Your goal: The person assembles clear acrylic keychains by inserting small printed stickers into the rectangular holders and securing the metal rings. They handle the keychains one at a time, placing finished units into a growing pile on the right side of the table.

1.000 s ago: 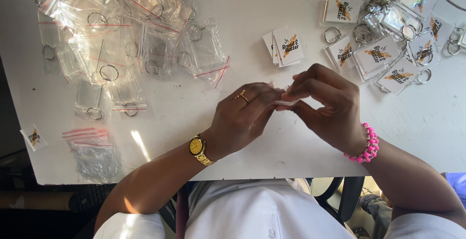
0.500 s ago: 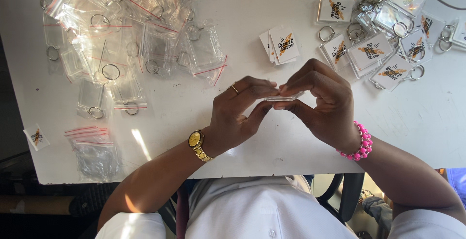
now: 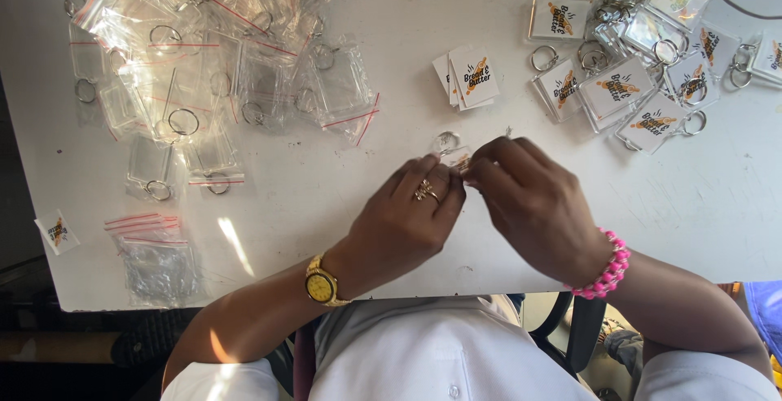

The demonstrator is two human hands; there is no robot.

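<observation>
Both hands meet over the middle of the white desk [image 3: 342,205]. The left hand [image 3: 407,222] and the right hand [image 3: 533,205] pinch a small clear plastic keychain case with a metal ring [image 3: 450,150] between their fingertips, just below a small stack of printed paper inserts [image 3: 466,79].

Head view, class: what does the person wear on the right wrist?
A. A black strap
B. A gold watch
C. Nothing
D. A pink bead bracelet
D. A pink bead bracelet circles the wrist behind the right hand; the gold watch sits on the other wrist.
</observation>
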